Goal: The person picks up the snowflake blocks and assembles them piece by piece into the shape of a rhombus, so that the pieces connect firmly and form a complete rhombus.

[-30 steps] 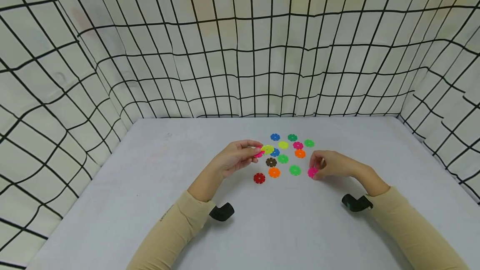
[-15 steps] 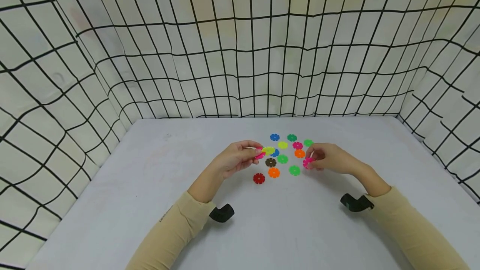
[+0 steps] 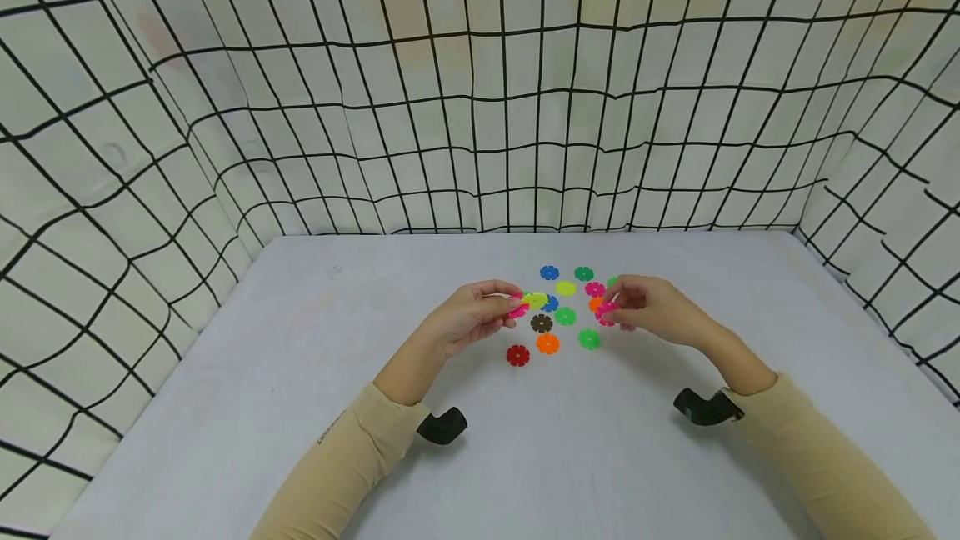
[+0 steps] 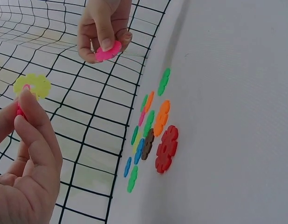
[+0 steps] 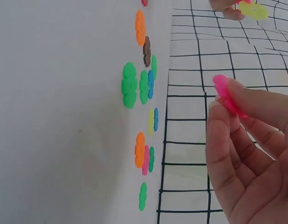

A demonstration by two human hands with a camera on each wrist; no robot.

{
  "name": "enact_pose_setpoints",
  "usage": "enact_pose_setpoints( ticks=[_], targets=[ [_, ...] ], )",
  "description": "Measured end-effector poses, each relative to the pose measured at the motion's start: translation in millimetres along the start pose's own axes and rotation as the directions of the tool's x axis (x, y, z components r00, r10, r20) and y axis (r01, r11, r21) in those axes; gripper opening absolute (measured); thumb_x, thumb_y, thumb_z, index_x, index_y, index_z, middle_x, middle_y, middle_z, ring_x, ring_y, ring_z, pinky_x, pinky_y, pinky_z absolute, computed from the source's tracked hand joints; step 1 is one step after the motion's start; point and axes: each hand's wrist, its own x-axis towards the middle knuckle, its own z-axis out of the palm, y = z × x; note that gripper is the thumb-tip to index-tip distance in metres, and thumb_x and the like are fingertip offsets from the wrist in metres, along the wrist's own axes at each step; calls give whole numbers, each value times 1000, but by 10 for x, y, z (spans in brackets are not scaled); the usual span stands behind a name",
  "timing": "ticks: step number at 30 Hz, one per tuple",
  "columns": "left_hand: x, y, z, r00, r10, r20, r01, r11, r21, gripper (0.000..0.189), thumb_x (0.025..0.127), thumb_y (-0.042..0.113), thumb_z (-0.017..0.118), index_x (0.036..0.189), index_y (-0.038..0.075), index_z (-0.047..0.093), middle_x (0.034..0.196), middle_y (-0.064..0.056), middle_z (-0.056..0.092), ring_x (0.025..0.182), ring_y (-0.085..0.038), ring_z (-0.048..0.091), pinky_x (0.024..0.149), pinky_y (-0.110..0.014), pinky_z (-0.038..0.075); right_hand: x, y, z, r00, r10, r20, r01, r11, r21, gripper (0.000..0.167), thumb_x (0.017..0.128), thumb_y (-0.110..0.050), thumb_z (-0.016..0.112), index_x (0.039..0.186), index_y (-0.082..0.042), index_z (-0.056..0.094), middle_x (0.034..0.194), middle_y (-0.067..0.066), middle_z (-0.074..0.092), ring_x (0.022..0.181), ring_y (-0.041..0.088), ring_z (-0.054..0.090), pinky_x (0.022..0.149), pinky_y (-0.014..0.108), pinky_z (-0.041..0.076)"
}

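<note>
My left hand (image 3: 474, 319) pinches a pink interlocking disc (image 4: 20, 110) between thumb and fingertips, above the table. A yellow disc (image 4: 41, 86) is joined to it at an angle, on the side away from the palm. My right hand (image 3: 663, 311) pinches another pink disc (image 5: 221, 85) by its edge, also raised. The two hands face each other, their discs apart. Below and between them lie loose discs, among them a brown disc (image 3: 542, 323), a red disc (image 3: 518, 355), an orange disc (image 3: 548, 344) and a green disc (image 3: 589, 339).
Further back on the white table (image 3: 300, 407) lie more notched discs, such as a blue disc (image 3: 550, 272) and a dark green disc (image 3: 584, 273). Black grid netting (image 3: 536, 144) over white sheeting rises behind and at both sides. Black curved pieces sit at both cuffs.
My right hand has lifted the pink disc from near the table and carried it left and away from me, toward the left hand. The left hand stays almost still with its joined discs.
</note>
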Motion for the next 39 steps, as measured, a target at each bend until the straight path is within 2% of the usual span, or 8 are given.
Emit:
enact_pose_setpoints(
  ticks=[4, 9, 14, 23, 27, 33, 39],
  targets=[
    [6, -6, -4, 1000, 1, 9, -1, 1000, -9, 17, 102, 6, 61, 118, 2, 63, 88, -4, 67, 69, -11, 65, 65, -13, 51, 17, -40, 35, 998, -22, -53, 24, 999, 29, 21, 96, -9, 72, 113, 0, 64, 91, 7, 68, 81, 33, 67, 74, 28, 57],
    [9, -18, -11, 1000, 7, 12, -7, 1000, -19, 13, 102, 6, 61, 115, 3, 64, 86, -4, 67, 67, -10, 64, 63, -12, 51, 55, -108, 96, 993, -52, -102, 59, 996, 72, 21, 97, -9, 71, 113, 1, 64, 90, 12, 71, 81, 39, 68, 75, 26, 57],
    [9, -24, -27, 1000, 12, 4, -12, 1000, -26, 12, 102, 5, 61, 113, 4, 65, 86, -4, 67, 67, -10, 64, 63, -12, 51, 89, -184, 139, 992, -33, -124, 45, 994, 100, 24, 99, -10, 68, 117, 3, 59, 90, 17, 73, 81, 41, 68, 77, 25, 56],
    [2, -16, -40, 1000, 22, 6, -22, 999, -30, 11, 102, 5, 61, 113, 4, 64, 86, -4, 68, 67, -10, 64, 63, -12, 51, 146, -274, 205, 989, 3, -146, 33, 970, 239, 22, 102, -11, 65, 116, 3, 56, 83, 13, 73, 80, 46, 66, 73, 29, 59],
    [-7, -4, -40, 1000, 18, 5, -18, 999, -27, 12, 102, 5, 61, 113, 4, 64, 85, -4, 67, 67, -10, 65, 63, -12, 51, 183, -321, 263, 987, 8, -158, 40, 954, 297, 21, 102, -15, 65, 115, 1, 58, 80, 12, 72, 79, 43, 66, 72, 29, 59],
    [-26, 24, -39, 1000, 22, 0, -22, 999, -33, 13, 101, 6, 61, 113, 4, 64, 84, -5, 68, 67, -11, 66, 63, -12, 51, 241, -396, 339, 984, -9, -176, 67, 942, 330, 23, 102, -16, 65, 113, 2, 58, 79, 11, 71, 75, 37, 66, 70, 27, 58],
    [-27, 8, -46, 1000, 25, 17, -25, 999, -37, 11, 102, 6, 59, 112, 5, 63, 82, -4, 68, 68, -10, 66, 65, -12, 51, 282, -409, 416, 985, 26, -169, 36, 935, 353, 26, 102, -17, 65, 117, 4, 58, 81, 11, 72, 77, 38, 67, 72, 27, 58]
  ],
)
